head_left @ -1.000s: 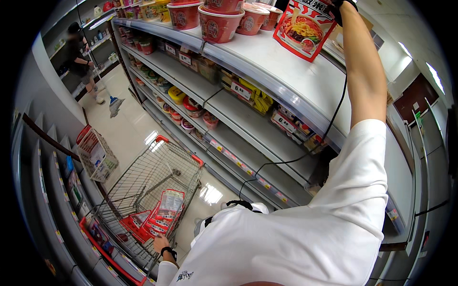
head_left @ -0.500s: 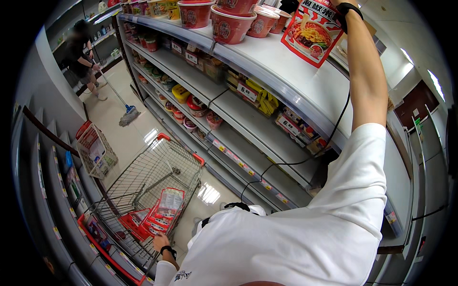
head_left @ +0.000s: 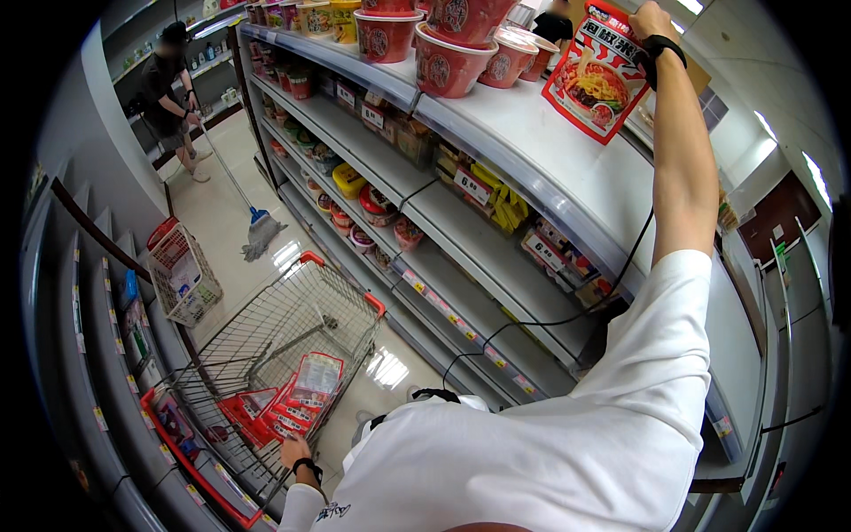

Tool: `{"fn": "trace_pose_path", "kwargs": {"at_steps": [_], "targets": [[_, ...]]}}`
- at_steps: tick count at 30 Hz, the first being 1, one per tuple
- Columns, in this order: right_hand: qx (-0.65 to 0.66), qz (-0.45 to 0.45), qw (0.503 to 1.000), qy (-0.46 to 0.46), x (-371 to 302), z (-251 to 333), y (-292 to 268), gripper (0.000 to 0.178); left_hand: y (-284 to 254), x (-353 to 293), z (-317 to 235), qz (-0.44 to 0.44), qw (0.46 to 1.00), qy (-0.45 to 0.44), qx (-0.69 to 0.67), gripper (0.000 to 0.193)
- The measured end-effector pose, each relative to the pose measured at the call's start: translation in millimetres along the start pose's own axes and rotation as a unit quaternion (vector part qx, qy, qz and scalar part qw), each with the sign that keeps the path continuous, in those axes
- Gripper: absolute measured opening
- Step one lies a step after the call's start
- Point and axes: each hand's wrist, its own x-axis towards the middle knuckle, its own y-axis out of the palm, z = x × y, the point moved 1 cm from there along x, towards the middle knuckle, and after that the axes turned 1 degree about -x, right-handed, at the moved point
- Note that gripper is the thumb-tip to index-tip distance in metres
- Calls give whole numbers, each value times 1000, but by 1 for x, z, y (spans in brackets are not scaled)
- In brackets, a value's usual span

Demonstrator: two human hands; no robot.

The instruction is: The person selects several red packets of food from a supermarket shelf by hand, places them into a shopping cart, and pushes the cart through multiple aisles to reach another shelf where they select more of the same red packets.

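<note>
Red noodle packet [head_left: 596,82] now off the top shelf [head_left: 532,146] edge, lifted clear and hanging tilted in the right hand [head_left: 651,19], which pinches its upper corner; a second ago it sat higher and nearer the red bowls [head_left: 456,53]. Reads as a pick in progress, packet coming away from the shelf. Left hand [head_left: 294,452] low, closed on the rim of the wire cart [head_left: 292,328], holding it steady. Cart already carries matching red packets [head_left: 288,399]. Further off, a person with a mop [head_left: 257,226] has shifted along the aisle
</note>
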Motion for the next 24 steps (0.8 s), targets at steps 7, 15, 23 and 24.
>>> {"fn": "trace_pose_path", "kwargs": {"at_steps": [7, 15, 23, 24], "targets": [[23, -20, 999, -14, -14, 17, -16, 27, -1, -1, 3, -2, 1000, -1, 8, 53], [55, -79, 975, -202, -29, 54, -78, 26, -18, -10, -9, 21, 1000, 0, -3, 50], [283, -211, 835, -423, -195, 182, -179, 9, 2, 3, -2, 2, 1000, -2, -17, 44], [321, -160, 829, -429, -221, 202, -167, 16, 1, 3, 3, 6, 1000, -13, -18, 45]]}}
